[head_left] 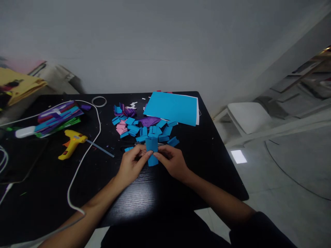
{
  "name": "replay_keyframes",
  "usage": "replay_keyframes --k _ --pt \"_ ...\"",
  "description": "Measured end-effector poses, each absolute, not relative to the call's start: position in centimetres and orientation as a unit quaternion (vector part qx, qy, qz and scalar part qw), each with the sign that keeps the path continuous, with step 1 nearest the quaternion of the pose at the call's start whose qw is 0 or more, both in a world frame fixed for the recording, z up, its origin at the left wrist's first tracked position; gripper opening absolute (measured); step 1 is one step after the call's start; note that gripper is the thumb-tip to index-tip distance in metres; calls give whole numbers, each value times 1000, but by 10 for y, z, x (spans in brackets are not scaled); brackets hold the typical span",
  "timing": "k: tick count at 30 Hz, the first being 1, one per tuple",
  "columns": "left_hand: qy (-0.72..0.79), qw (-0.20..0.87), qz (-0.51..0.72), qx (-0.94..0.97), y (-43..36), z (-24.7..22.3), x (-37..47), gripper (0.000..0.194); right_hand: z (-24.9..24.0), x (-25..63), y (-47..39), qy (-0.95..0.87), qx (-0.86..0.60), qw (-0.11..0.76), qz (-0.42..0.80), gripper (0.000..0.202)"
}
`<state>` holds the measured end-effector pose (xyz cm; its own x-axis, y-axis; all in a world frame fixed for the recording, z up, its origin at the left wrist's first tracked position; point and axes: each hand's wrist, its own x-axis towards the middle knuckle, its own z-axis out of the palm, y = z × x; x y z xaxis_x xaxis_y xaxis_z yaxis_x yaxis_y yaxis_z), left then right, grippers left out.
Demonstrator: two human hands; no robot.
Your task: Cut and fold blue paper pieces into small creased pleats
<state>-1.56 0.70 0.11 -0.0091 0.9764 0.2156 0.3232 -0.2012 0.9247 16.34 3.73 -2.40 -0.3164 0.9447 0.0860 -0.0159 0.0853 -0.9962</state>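
Observation:
A narrow strip of blue paper (152,144) stands between my two hands, creased across where my thumbs press it. My left hand (132,162) pinches it from the left, and my right hand (172,160) pinches it from the right; both are closed, with the thumbs nearly meeting. The fingertips behind the paper are hidden. Just beyond lie several small folded blue paper pieces (133,130) in a loose heap, with some pink folded pieces (121,127) among them. Purple folded pieces (129,112) sit behind the heap.
Large blue sheets (173,107) lie at the table's back. To the left, a yellow glue gun (72,143) with a glue stick rests near a white cable (77,168) that runs over my left forearm. A colourful bundle (58,117) lies farther left. Beyond the right edge stands a white stool (248,115).

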Motion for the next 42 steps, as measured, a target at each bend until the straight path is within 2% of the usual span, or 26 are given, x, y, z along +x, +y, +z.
replay_keyframes --k 4,14,22,31,42 --pt "534 331 482 610 7 3 -15 15 -23 164 40 -610 -407 401 549 15" --pt "528 410 491 558 8 4 -13 25 -17 164 39 -616 -411 439 508 11" --pt "525 389 486 580 9 4 -14 24 -19 165 39 -617 -393 416 540 14" --pt "508 356 468 630 7 -3 -16 11 -19 165 40 -630 -390 461 489 14" --pt "506 373 489 605 8 0 -13 7 -13 165 40 -622 -392 473 486 12"
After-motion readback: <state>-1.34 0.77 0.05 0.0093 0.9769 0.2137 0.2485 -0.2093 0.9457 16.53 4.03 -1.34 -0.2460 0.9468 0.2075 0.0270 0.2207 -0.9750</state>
